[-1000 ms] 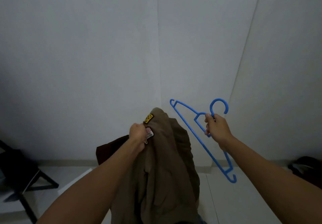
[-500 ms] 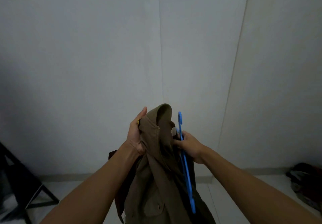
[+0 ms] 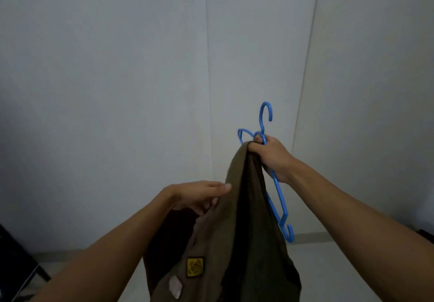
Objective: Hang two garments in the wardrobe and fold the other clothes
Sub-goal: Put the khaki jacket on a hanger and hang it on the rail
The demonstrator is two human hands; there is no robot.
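Note:
A brown shirt with a yellow patch hangs in front of me, its top bunched up high. My right hand grips that bunched top together with the neck of a blue plastic hanger. The hanger's hook stands above my fist and one arm slants down to the right, outside the cloth. My left hand is lower and to the left, fingers nearly straight, fingertips touching the shirt's left edge.
White panels with vertical seams fill the view ahead. A black frame stands at the bottom left. A dark heap lies at the right edge. Pale floor runs below.
My left hand let go of the shirt's collar and dropped lower, now only touching the edge. My right hand rose to the right and took the shirt's top along with the hanger.

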